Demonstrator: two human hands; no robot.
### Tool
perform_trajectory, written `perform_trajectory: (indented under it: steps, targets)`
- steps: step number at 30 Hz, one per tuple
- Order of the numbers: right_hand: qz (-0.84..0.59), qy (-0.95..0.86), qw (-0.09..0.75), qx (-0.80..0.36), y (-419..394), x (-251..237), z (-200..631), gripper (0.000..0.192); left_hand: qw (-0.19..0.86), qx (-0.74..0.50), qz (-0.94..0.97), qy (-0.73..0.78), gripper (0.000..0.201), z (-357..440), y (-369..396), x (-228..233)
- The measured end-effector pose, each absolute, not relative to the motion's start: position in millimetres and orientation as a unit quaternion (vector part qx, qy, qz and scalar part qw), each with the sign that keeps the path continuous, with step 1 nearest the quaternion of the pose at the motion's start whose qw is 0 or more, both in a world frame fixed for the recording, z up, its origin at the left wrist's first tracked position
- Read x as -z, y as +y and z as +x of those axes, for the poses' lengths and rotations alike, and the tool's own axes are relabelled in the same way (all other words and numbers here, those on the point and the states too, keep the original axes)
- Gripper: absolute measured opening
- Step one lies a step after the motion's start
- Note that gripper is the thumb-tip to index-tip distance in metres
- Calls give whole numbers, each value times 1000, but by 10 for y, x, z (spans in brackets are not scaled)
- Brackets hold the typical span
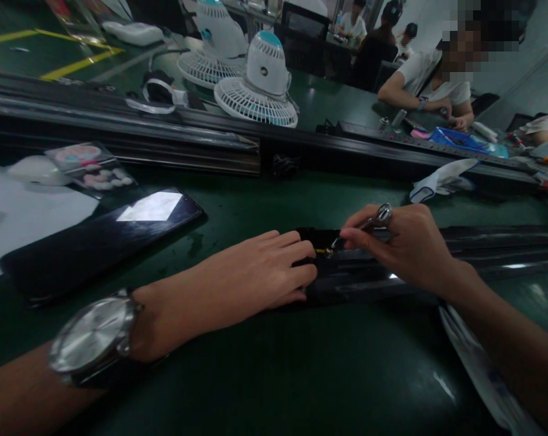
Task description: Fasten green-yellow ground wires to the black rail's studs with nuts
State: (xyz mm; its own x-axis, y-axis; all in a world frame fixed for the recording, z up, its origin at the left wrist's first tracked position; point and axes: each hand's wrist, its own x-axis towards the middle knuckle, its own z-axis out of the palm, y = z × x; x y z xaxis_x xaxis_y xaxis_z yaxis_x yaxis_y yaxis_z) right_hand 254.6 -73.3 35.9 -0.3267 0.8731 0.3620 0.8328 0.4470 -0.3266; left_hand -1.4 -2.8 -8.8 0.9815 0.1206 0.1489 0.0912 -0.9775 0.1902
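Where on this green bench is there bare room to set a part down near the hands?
Bare green mat lies below the left hand and long black part. Another patch sits between the phone and rail. Crowded: left side with papers, and around the right hand with its metal tool.

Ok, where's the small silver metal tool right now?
In the head view, right of centre: the silver metal tool is pinched in the right hand, tip on the long black part.
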Motion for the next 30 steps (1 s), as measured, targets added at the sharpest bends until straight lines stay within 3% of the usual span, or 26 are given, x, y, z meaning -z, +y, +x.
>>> perform_trajectory:
  steps: [12, 18, 24, 30]
  targets:
    - [-498, -838, 224, -20, -728, -278, 2518, 16, 78, -94, 991, 52, 13, -9, -39, 130]
    - [-405, -900, 155, -45, -758, -482, 2623, 16, 108, -103, 987, 53, 9, 7, -43, 81]
    - [-478, -847, 231, -17, -770, -518, 2609, 12, 126, -107, 984, 59, 9, 28, -34, 70]
    - [-527, -815, 236, -39, -763, -392, 2501, 17, 122, -100, 986, 58, 12, 20, -33, 101]
